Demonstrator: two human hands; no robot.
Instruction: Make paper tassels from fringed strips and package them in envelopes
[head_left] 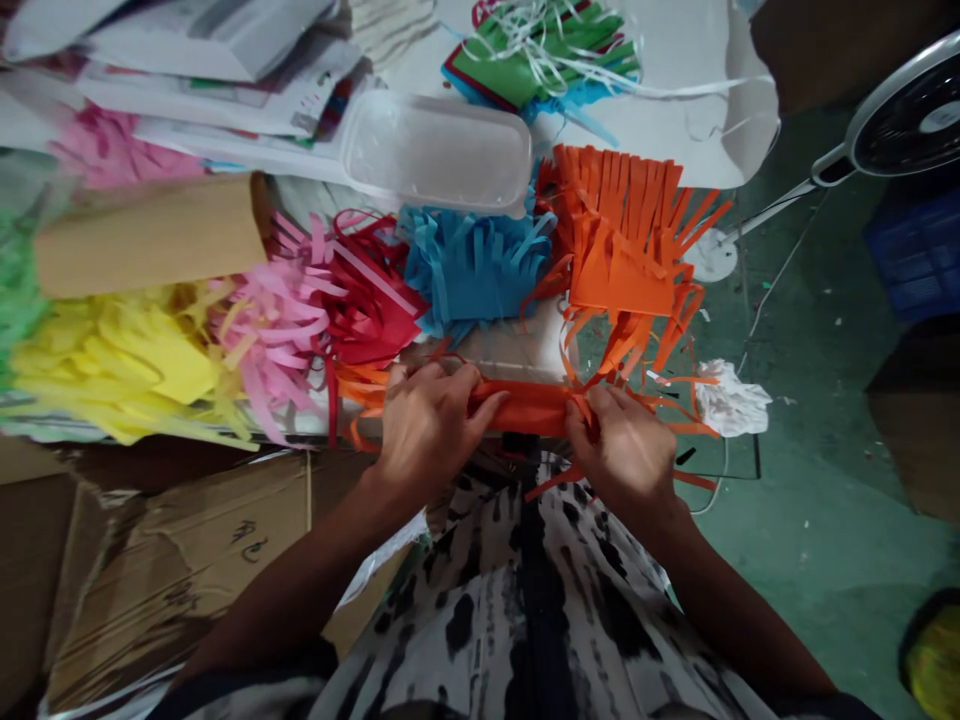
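Note:
Between my two hands stretches an orange fringed strip, close to the table's front edge. My left hand is closed on its left part, with loose orange fringe hanging out past the wrist side. On the other end my right hand pinches the strip, and thin orange ends trail to its right. Just beyond my hands lies a pile of orange fringed sheets. Blue fringed sheets sit left of that pile, with red fringed sheets beside them.
Pink and yellow fringed sheets cover the table's left side, near a brown cardboard piece. A clear plastic container stands behind. Cardboard boxes are below left; a fan stands at right.

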